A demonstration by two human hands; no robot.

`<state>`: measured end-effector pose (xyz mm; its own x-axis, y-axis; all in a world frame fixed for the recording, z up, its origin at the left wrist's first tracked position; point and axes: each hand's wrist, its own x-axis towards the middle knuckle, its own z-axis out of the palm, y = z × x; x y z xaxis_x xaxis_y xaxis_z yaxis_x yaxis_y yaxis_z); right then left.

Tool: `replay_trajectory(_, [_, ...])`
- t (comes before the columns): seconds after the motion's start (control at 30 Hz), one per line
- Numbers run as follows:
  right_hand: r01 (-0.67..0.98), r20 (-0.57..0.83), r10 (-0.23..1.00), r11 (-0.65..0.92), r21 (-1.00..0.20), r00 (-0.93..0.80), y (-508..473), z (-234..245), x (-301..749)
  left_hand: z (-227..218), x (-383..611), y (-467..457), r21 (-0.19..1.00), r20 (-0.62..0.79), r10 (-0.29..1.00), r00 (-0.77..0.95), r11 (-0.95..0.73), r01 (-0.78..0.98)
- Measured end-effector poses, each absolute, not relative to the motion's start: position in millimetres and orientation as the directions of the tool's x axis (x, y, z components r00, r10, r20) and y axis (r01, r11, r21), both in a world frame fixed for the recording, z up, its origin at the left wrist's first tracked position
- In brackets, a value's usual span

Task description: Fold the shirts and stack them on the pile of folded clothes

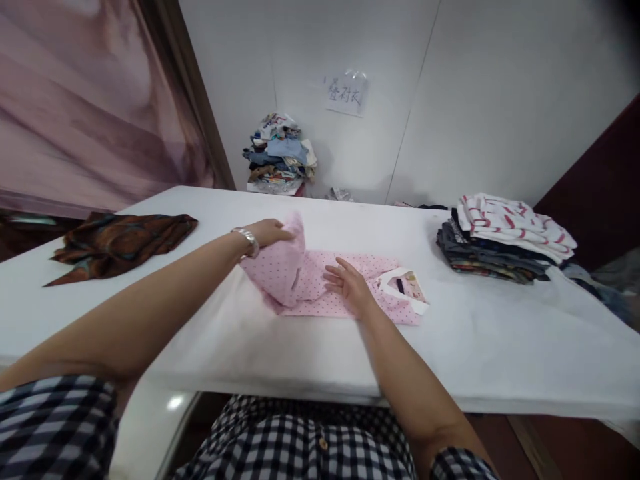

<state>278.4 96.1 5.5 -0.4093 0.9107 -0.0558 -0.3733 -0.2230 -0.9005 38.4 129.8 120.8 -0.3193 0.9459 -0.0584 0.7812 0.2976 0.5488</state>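
Left hand (pixel 267 232) fingers pinch pink shirt (pixel 320 287) hem, lifted mid-frame; right hand (pixel 350 287) flat, fingers released. Bare surface (pixel 500 347) lower right; folded stack (pixel 503 243) right edge.

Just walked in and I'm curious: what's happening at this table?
A person is handling a pink dotted garment on the white table. The left hand holds one end raised in a closed grip; the right hand lies flat on its middle. A folded stack sits right, a brown cloth left.
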Motion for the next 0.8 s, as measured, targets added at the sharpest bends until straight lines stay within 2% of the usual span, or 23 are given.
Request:
replay_trajectory(0.03, [-0.414, -0.098, 0.903, -0.286, -0.864, -0.419, 99.2, 5.3, 279.7, 123.4, 58.2, 133.1, 0.607, -0.122, 0.964, -0.236, 0.26, 0.751])
replay_trajectory(0.1, [-0.445, -0.166, 0.889, -0.366, -0.817, -0.427, 106.7, 3.4, 285.0, 123.0, 94.5, 137.1, 0.795, -0.237, 0.971, 0.015, 0.185, 0.577])
replay_trajectory(0.17, [-0.421, -0.244, 0.884, -0.413, -0.808, -0.399, 113.9, 0.1, 291.8, 113.8, 117.6, 137.5, 0.912, -0.217, 0.959, 0.18, 0.133, 0.388])
replay_trajectory(0.2, [-0.398, -0.286, 0.882, -0.431, -0.81, -0.375, 116.8, -1.8, 294.8, 106.1, 122.3, 136.6, 0.921, -0.174, 0.97, 0.171, 0.099, 0.375])
replay_trajectory(0.27, [-0.354, -0.351, 0.876, -0.46, -0.814, -0.331, 120.7, -5.0, 298.5, 86.3, 118.5, 133.6, 0.846, -0.086, 0.996, 0.013, 0.066, 0.529])
replay_trajectory(0.33, [-0.343, -0.359, 0.877, -0.461, -0.819, -0.32, 122.1, -7.0, 298.7, 64.7, 103.6, 129.8, 0.714, -0.023, 0.987, -0.16, 0.128, 0.688])
replay_trajectory(0.43, [-0.393, -0.321, 0.888, -0.439, -0.808, -0.33, 121.0, -6.4, 294.8, 38.8, 80.6, 124.8, 0.637, -0.076, 0.947, -0.312, 0.287, 0.715])
replay_trajectory(0.6, [-0.447, -0.307, 0.903, -0.418, -0.791, -0.3, 110.9, 5.6, 286.8, 25.5, 69.5, 126.2, 0.616, -0.198, 0.903, -0.381, 0.417, 0.669])
replay_trajectory(0.8, [-0.451, -0.267, 0.902, -0.406, -0.795, -0.341, 99.3, 18.1, 285.7, 21.8, 67.5, 136.2, 0.631, -0.188, 0.926, -0.327, 0.369, 0.683])
